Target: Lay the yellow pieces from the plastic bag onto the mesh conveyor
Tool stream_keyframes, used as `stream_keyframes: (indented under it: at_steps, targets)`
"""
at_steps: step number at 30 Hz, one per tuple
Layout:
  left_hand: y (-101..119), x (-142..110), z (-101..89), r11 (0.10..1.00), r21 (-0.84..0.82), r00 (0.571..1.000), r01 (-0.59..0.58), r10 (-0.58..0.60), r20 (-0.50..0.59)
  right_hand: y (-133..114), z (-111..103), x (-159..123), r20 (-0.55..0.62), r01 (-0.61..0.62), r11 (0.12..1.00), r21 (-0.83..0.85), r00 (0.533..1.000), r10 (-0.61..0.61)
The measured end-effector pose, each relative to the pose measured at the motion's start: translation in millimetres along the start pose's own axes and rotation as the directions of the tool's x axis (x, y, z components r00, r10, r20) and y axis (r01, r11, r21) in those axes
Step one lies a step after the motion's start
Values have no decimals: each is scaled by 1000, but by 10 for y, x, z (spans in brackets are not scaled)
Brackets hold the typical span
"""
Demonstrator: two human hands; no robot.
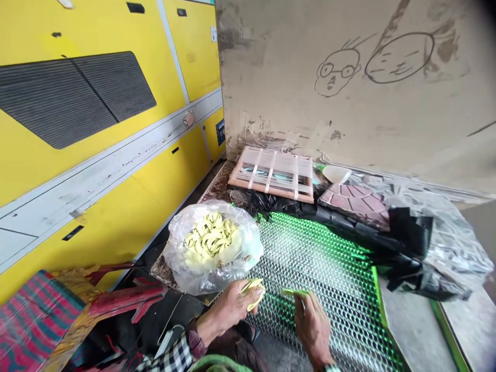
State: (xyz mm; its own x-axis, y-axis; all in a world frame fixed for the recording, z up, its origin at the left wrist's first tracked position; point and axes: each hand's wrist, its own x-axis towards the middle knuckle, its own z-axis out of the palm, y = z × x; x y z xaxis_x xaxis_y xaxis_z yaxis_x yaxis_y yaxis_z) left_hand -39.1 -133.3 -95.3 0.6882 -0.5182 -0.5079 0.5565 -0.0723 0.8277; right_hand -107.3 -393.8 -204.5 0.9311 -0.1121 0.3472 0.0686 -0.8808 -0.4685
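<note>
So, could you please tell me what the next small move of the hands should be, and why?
I would probably bring the pale yellow strip in the right hand over to the pale yellow piece in the left hand: each hand pinches its own piece, a gap separates them, and both sit just above the wire mesh.

Pale yellow pieces in clear bag; silver honeycomb mesh glowing green, right; black plastic sheet far right; bright yellow cabinet, dark grey vent, left; black-and-white checked sleeve near; red-teal striped cloth near left.
</note>
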Motion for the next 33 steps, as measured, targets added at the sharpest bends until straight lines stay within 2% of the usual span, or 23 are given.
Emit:
stream_keyframes:
  at_steps: [3, 5, 7, 9, 10, 12, 13, 15, 18, 21, 25, 29, 33]
  targets:
    - [-73, 8, 109, 1000, 1, 1000, 10, -10, 13, 194, -27, -171, 38, 192, 979, -63, 981, -190]
    - [-109, 22, 181, 1000, 16, 1000, 2, -2, 21, 216, -97, -215, 51, 227, 972, -60, 973, -224]
    - [-136, 37, 252, 998, 58, 999, -27, 26, 26, 119, -214, -197, 41, 138, 990, -3, 990, -137]
    - [-155, 51, 321, 989, 132, 997, -62, 56, 48, -92, -364, -130, 77, -38, 989, 140, 997, 28]
    - [-164, 58, 354, 982, 173, 996, -72, 61, 70, -221, -441, -87, 143, -136, 962, 239, 984, 103]
    - [-185, 73, 414, 964, 258, 993, -69, 41, 112, -470, -568, -5, 302, -256, 868, 427, 944, 129]
    - [-200, 83, 438, 953, 297, 992, -60, 25, 121, -567, -608, 25, 351, -270, 835, 479, 931, 100]
    - [-244, 105, 469, 940, 337, 993, -50, 10, 120, -669, -635, 49, 375, -276, 812, 514, 924, 77]
    - [-339, 140, 468, 962, 268, 994, -55, 26, 108, -621, -572, 10, 353, -347, 806, 480, 917, 185]
    - [-440, 162, 437, 979, 201, 999, -40, 34, 35, -493, -470, -46, 349, -416, 782, 464, 898, 270]
    - [-539, 191, 416, 989, 135, 996, -66, 73, -49, -423, -391, -62, 322, -384, 811, 442, 912, 256]
    - [-589, 262, 435, 984, 151, 986, -95, 115, -124, -401, -368, -61, 298, -312, 859, 406, 934, 198]
    - [-569, 329, 440, 960, 269, 940, -79, 162, -302, -220, -297, -83, 186, -177, 947, 268, 974, 129]
